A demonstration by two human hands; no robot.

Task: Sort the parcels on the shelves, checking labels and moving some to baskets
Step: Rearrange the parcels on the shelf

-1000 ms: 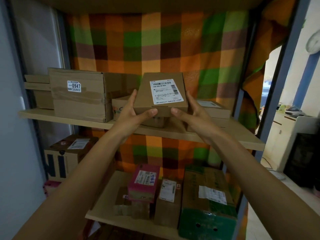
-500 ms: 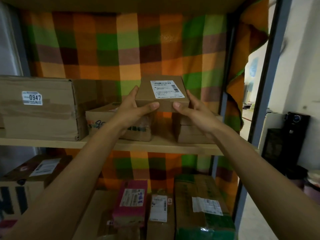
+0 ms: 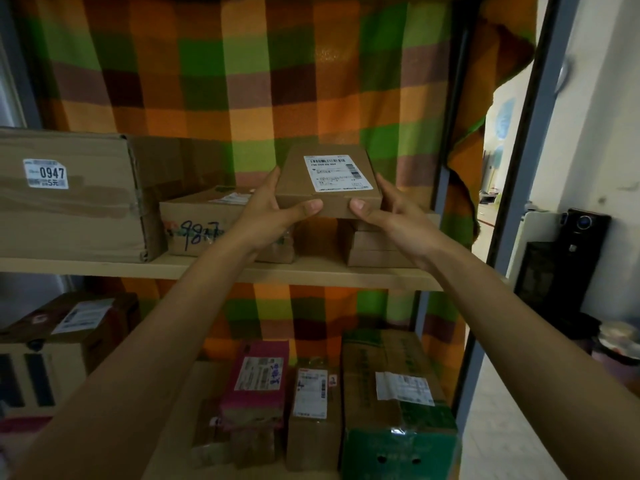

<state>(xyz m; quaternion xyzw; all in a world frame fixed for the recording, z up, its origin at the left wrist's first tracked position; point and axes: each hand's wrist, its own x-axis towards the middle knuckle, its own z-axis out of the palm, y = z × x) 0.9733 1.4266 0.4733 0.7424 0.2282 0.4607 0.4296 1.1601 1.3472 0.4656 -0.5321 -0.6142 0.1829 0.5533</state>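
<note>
A small flat cardboard parcel (image 3: 298, 183) with a white barcode label on top is held in the air above the upper shelf (image 3: 311, 273). My left hand (image 3: 268, 211) grips its left side, thumb on the front edge. My right hand (image 3: 391, 216) grips its right side the same way. Under the parcel, a stack of flat brown boxes (image 3: 377, 245) rests on the shelf. A box with blue handwriting (image 3: 204, 225) stands to the left of it.
A large box labelled 0947 (image 3: 69, 195) fills the shelf's left end. The lower shelf holds a pink parcel (image 3: 258, 382), a narrow brown box (image 3: 311, 410), a green-based carton (image 3: 398, 403) and a box at left (image 3: 62, 341). Checked cloth hangs behind; a metal post (image 3: 509, 202) stands right.
The view has shifted right and closer to the shelf. Both hands still hold the small parcel at about the same height above the stacked boxes.
</note>
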